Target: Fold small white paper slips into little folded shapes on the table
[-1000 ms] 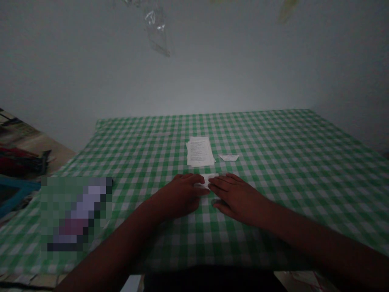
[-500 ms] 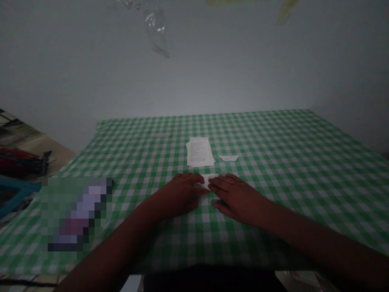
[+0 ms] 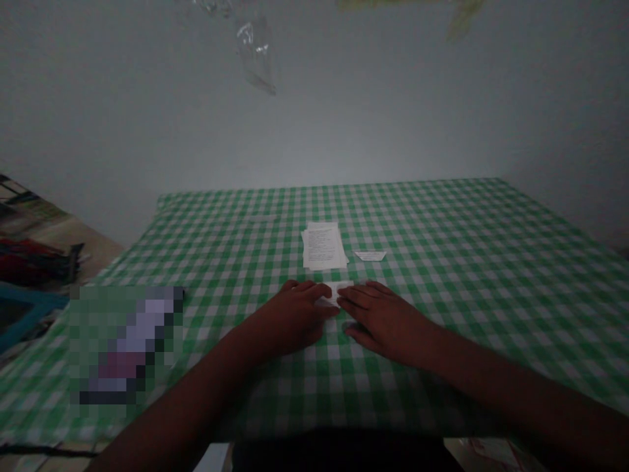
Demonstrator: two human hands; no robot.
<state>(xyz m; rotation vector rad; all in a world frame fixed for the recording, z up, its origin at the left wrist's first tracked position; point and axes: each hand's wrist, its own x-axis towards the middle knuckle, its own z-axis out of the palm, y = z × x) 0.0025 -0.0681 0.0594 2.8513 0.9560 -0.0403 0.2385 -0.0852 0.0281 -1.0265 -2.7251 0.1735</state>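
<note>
A small folded piece of paper (image 3: pixel 333 295) lies on the checked cloth between my hands, its ends covered by my fingers. My left hand (image 3: pixel 298 313) grips its left end, the index finger bent over it and the thumb along the near edge. From the right, my right hand (image 3: pixel 376 316) rests on the other end with fingers stretched out flat and the thumb apart. Just beyond is a stack of printed paper sheets (image 3: pixel 324 246). To the right of that stack lies a paper piece folded into a trapezoid (image 3: pixel 371 255).
A green-and-white checked tablecloth (image 3: pixel 442 242) covers the table, which meets a pale wall (image 3: pixel 373 111). At the left sits a pixelated, phone-like object (image 3: pixel 140 341). A faint clear strip (image 3: pixel 264 218) lies toward the back. Clear plastic (image 3: pixel 256 56) hangs on the wall.
Both hands stay nearly still on the folded paper. The whole view has shifted very slightly; nothing was taken or let go.
</note>
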